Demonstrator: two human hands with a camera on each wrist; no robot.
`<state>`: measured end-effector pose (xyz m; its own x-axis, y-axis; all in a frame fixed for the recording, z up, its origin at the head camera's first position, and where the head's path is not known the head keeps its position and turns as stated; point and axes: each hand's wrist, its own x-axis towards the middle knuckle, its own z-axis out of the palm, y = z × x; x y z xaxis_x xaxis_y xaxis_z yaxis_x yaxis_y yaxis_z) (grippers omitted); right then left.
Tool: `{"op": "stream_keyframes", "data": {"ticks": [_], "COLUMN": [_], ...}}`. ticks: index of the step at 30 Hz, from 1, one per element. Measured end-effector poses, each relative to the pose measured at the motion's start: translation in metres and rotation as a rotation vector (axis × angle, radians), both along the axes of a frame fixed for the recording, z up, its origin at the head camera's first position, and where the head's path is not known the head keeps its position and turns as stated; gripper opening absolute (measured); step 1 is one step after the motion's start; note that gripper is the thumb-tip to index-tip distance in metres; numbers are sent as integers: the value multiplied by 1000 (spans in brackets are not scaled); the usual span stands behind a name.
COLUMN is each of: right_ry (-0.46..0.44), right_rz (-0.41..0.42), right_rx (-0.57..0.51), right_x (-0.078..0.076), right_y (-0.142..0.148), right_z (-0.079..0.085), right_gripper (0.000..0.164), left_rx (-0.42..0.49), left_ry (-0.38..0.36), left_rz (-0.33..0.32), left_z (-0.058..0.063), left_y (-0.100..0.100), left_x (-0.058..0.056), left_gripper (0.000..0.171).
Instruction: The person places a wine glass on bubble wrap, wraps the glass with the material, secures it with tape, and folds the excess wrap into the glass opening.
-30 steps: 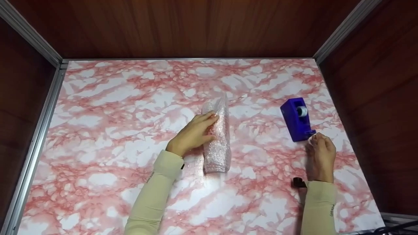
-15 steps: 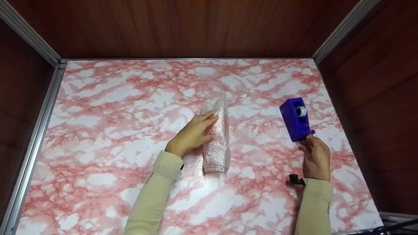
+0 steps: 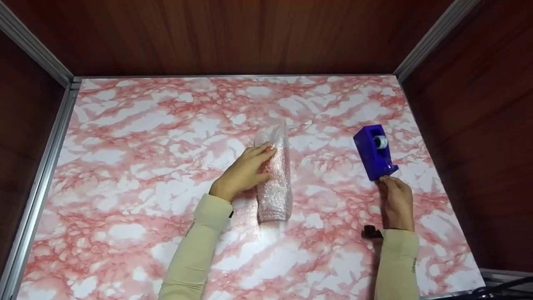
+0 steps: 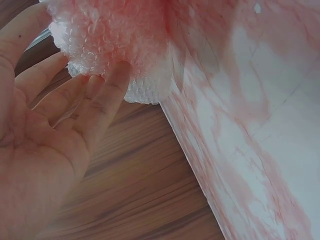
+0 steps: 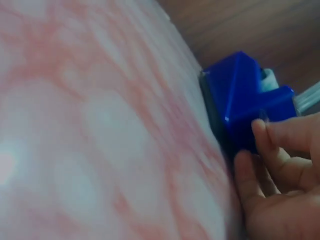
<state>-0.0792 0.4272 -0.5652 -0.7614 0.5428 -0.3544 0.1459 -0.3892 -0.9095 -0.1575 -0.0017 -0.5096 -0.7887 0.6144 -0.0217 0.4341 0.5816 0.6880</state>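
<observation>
We see the left hand (image 3: 243, 171) resting on the wrap (image 3: 277, 200), its fingers spread and fairly straight, pressing rather than gripping; we take this as a way to stop the roll slipping or springing loose. The wrap lies near the middle of the table (image 3: 125, 183), its long side running between the far and near edges. The dispenser (image 3: 372, 152) stands near the right edge, plausibly to suit the right hand (image 3: 399, 202), which touches its near end. There the thumb and forefinger tips come together, the other fingers bent; we cannot tell whether they pinch any tape.

The wrap looks clear and shiny, closely bubbled and crinkled, with a pinkish cast. Its near end is squared off, its far end rises to a filmy point. We cannot make out any contents.
</observation>
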Motion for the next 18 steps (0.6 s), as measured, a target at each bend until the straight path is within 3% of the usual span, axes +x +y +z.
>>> {"op": "stream_keyframes", "data": {"ticks": [4, 7, 13, 18], "right_ry": [31, 53, 97, 87], "right_rz": [24, 26, 69, 200], "right_rx": [-107, -119, -76, 14], "right_x": [7, 12, 18, 19], "right_y": [2, 0, -13, -32], "right_z": [-1, -1, 2, 9], "right_gripper": [18, 15, 16, 25], "left_rx": [-7, -6, -21, -28], "left_ry": [3, 7, 3, 16], "left_rz": [-2, -4, -7, -14], "left_z": [-1, -1, 2, 2], "left_y": [0, 0, 1, 2], "left_x": [1, 0, -1, -1], "left_gripper": [72, 71, 72, 71]}}
